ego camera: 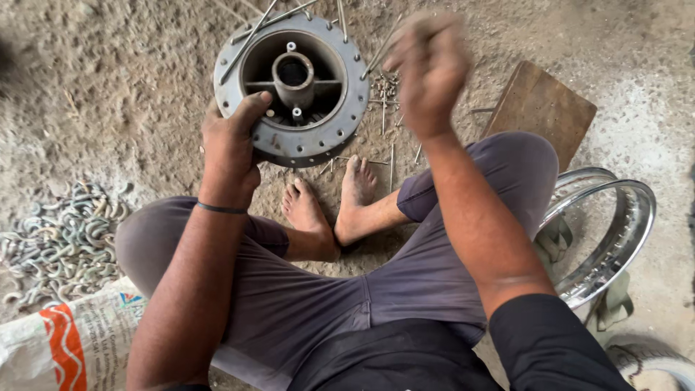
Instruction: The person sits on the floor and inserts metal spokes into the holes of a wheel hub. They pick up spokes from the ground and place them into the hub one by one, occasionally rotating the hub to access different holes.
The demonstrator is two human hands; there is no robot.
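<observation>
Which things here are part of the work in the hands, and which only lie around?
In the work:
- wheel hub, gripped at its edge by the left hand
- thin spokes, in the hub and scattered beside it
- right hand, raised and blurred; grip unclear

Lying about:
- shiny rim
- wooden board
- pile of metal hooks
- sack

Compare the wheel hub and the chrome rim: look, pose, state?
The wheel hub is dull grey, a thick drum with a centre tube; the chrome rim is a shiny, thin open hoop. The hub sits in front of the feet, held by the left hand, with spokes in it; the rim lies untouched at the person's right, bare. Both are round metal.
</observation>
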